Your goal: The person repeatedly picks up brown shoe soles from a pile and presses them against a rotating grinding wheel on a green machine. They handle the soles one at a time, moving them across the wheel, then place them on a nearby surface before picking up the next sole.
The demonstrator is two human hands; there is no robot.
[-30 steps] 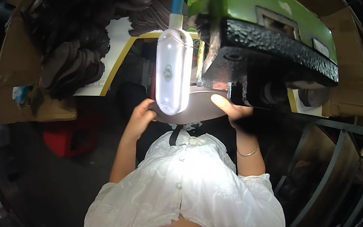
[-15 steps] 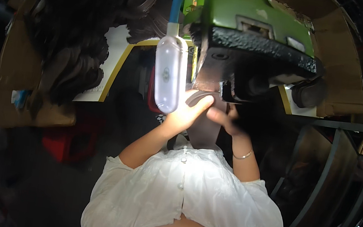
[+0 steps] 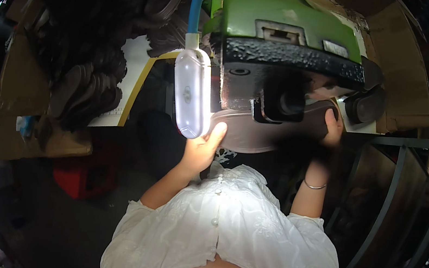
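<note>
A dark brown shoe sole (image 3: 247,134) lies crosswise under the head of a green and black machine (image 3: 290,24). Its left end is gripped by my left hand (image 3: 202,149), thumb on top. My right hand (image 3: 334,130) holds the far right end, the thumb pressed on the upper face; shadow hides its other fingers. Part of the sole's middle is behind the black underside of the machine. Close beside my left hand hangs a lit white lamp (image 3: 191,95) on a blue cable.
Many dark soles (image 3: 82,82) are heaped at the left, by a cardboard box (image 3: 27,80). More soles (image 3: 367,103) lie at the right, near another cardboard box (image 3: 413,68). A metal rack (image 3: 397,176) stands at lower right, and a red stool (image 3: 74,174) at lower left.
The sole has turned from pointing toward my body to lying crosswise. My hands have moved apart, the right one outward to the right and up, the left slightly down.
</note>
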